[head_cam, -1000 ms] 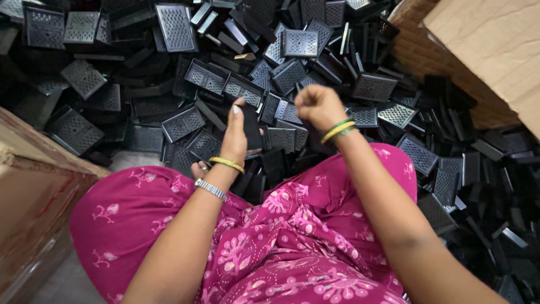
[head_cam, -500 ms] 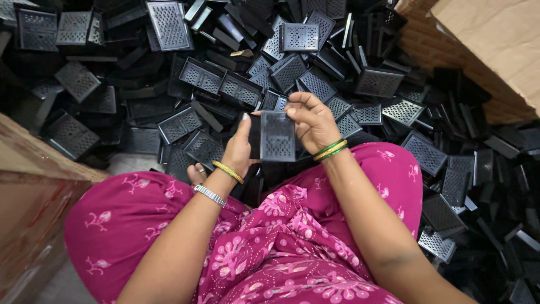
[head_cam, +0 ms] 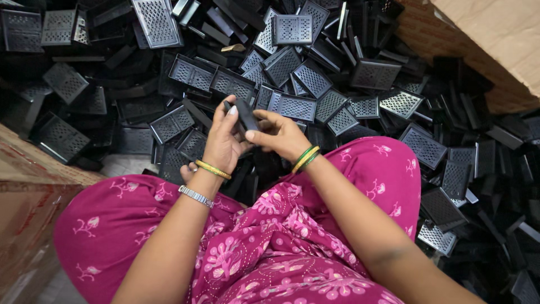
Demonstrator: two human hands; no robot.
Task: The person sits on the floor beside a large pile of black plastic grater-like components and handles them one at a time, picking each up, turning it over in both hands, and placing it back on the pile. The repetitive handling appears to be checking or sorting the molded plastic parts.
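Note:
A small black perforated plastic tray (head_cam: 245,114) is held edge-on between both hands, just above my lap. My left hand (head_cam: 222,143) grips it from the left with fingers curled up around its side. My right hand (head_cam: 279,135) holds it from the right, thumb and fingers pinching its lower part. Yellow and green bangles sit on both wrists, and a metal watch band is on the left forearm. A big heap of the same black perforated trays (head_cam: 292,104) covers the floor in front of me.
My legs in pink flowered cloth (head_cam: 264,242) fill the lower frame. A brown cardboard box (head_cam: 25,202) stands at the left, and cardboard flaps (head_cam: 495,39) lie at the upper right. A patch of pale floor (head_cam: 121,164) shows near my left knee.
My right hand picked a tray from the heap and brought it toward my lap. Half a second ago its flat face showed; now both hands hold it turned edge-on.

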